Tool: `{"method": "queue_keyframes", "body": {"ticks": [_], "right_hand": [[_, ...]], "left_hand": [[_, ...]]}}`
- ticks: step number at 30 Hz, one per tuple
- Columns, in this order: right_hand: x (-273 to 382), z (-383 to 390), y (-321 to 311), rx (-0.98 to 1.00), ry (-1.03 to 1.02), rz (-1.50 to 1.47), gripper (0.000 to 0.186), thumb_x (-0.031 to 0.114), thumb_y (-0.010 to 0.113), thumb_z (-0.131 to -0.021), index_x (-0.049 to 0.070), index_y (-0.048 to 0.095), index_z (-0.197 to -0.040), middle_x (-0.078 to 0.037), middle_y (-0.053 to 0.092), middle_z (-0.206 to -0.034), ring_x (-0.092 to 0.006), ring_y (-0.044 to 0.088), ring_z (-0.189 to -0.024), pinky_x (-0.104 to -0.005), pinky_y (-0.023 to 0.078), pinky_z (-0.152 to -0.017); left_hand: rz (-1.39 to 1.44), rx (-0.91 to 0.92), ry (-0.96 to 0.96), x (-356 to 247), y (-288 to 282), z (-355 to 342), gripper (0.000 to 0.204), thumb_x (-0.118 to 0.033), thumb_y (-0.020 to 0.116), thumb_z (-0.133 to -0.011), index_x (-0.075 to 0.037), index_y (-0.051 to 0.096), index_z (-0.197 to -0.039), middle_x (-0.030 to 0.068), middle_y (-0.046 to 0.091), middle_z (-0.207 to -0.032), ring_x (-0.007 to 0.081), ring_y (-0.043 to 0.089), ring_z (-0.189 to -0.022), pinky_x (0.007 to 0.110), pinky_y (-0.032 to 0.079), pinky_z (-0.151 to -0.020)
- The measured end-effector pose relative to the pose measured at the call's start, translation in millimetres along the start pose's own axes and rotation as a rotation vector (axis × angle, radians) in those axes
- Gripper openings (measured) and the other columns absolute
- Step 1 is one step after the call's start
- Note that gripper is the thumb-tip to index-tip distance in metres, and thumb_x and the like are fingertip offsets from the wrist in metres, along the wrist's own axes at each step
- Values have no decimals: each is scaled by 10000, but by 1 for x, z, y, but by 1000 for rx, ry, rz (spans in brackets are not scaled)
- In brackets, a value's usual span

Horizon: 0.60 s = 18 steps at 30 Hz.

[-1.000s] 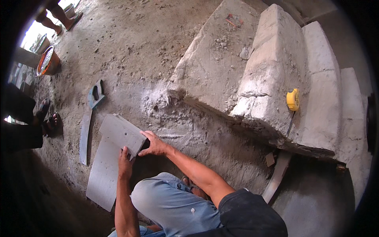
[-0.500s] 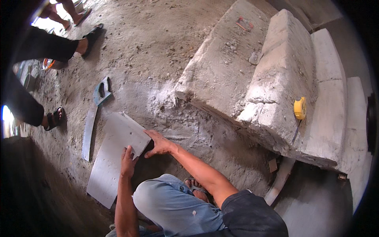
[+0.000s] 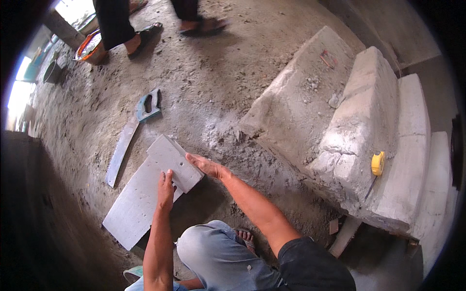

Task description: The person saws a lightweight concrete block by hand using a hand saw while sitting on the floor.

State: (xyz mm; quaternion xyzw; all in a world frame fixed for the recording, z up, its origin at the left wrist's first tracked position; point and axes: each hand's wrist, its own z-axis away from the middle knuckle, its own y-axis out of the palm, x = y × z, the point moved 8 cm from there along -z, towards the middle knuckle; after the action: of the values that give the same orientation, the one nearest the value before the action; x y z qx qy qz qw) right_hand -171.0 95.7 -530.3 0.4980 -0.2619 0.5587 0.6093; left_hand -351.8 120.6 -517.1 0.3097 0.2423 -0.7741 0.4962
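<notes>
A short grey block (image 3: 173, 160) with a small hole rests over a longer pale grey block (image 3: 126, 211) on the rough floor in front of me. My right hand (image 3: 206, 164) grips the short block's upper right edge. My left hand (image 3: 166, 189) holds its lower edge, thumb and fingers against it. A handsaw (image 3: 122, 148) with a teal handle lies left of the blocks.
Rough concrete steps (image 3: 291, 92) rise at the right, with a yellow tape measure (image 3: 377, 164) on them. An orange bucket (image 3: 96, 56) and a dark bucket (image 3: 52, 72) stand at upper left. Another person's dark-trousered legs (image 3: 114, 22) are at the top.
The other person's legs have moved from the left edge to the top. My view has shifted. Both my hands stay on the short block, which sits slightly differently over the longer one.
</notes>
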Motion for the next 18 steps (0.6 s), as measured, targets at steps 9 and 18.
{"method": "queue_keyframes", "body": {"ticks": [9,18], "right_hand": [[9,1,17,-114,-36,-149,772,648,354,-994,-7,511,-1370,-111,577,-1312,-184,529,-1193,-320,421,-1024],[25,-55,-72,-468,29,291,706,610,560,-930,-4,625,-1272,-77,666,-1020,-184,597,-898,-337,479,-853]], "left_hand": [[-22,-76,-60,8,-5,-3,905,-535,536,-961,45,151,-1540,221,383,-1499,339,391,-1364,460,357,-1085],[-661,-244,18,-10,-50,37,998,-643,562,-876,-38,159,-1559,257,114,-1610,436,97,-1488,571,131,-1175]]}}
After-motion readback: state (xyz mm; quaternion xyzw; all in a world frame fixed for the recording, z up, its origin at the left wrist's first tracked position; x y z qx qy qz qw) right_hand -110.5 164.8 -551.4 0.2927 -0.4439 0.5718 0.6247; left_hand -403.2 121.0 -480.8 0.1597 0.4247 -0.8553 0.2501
